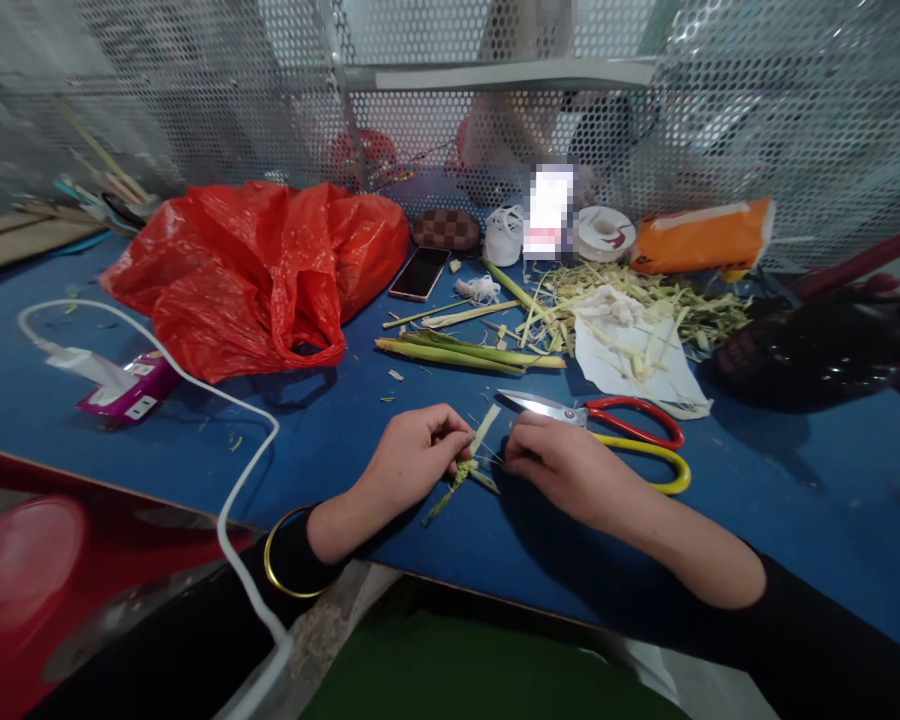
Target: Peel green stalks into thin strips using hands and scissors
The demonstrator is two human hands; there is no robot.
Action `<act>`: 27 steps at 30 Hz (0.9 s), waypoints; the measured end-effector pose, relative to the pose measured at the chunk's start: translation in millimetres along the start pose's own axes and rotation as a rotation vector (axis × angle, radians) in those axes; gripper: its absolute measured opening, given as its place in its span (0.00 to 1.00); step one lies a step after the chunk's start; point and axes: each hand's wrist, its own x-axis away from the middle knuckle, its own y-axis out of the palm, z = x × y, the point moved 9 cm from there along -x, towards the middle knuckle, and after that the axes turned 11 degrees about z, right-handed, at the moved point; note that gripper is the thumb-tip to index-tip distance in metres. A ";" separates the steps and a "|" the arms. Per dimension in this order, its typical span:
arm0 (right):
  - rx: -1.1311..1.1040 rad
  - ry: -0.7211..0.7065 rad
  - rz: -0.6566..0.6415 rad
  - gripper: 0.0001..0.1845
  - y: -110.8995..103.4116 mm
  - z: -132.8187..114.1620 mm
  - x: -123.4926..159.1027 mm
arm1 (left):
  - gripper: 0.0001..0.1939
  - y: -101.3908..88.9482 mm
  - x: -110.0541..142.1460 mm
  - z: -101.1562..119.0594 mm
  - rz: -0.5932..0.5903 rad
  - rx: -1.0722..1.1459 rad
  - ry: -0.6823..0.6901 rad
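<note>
Between the thumb and fingers of my left hand [418, 452] is a small woven piece of pale green leaf strips [459, 478], held just above the blue table. One flat strip end points up and away from it. Fine thread [487, 453] runs from the woven piece towards my right hand [570, 462], whose fingers are pinched together; their tips are partly hidden. Scissors [547, 405] with one red and one yellow handle lie right behind my right hand, blades partly apart and pointing left. Longer green leaf stalks [465, 352] lie beyond both hands.
A red plastic bag [270, 270] fills the back left, near a phone [420, 273]. Leaf scraps [645, 300], white paper [630, 365], a ribbon spool [604, 234] and an orange packet [705, 237] stand at the back right. A white cable [259, 470] crosses the left side.
</note>
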 end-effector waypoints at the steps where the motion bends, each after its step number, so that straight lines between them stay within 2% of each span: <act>1: -0.011 0.008 0.012 0.07 -0.4 0.3 -0.2 | 0.06 -0.9 0.2 0.9 0.012 0.007 -0.005; 7: -0.147 0.094 0.082 0.08 -4.1 5.2 -2.0 | 0.07 -3.4 0.4 0.8 0.047 0.037 -0.011; 10: -0.290 0.202 0.053 0.07 -0.3 8.9 -2.3 | 0.03 -1.2 0.8 0.7 0.024 -0.004 0.036; 15: -0.572 0.307 0.043 0.08 8.5 7.4 -3.9 | 0.06 0.0 1.5 8.7 -0.001 -0.129 0.135; 18: -0.708 0.326 0.080 0.09 11.0 6.9 -5.5 | 0.08 1.6 2.4 17.7 -0.037 -0.199 0.202; 22: -0.775 0.323 0.128 0.09 10.9 7.8 -6.7 | 0.12 4.3 4.8 28.6 -0.071 -0.260 0.288; 27: -0.816 0.330 0.150 0.08 10.0 6.9 -6.8 | 0.09 6.6 4.9 28.1 -0.065 -0.323 0.263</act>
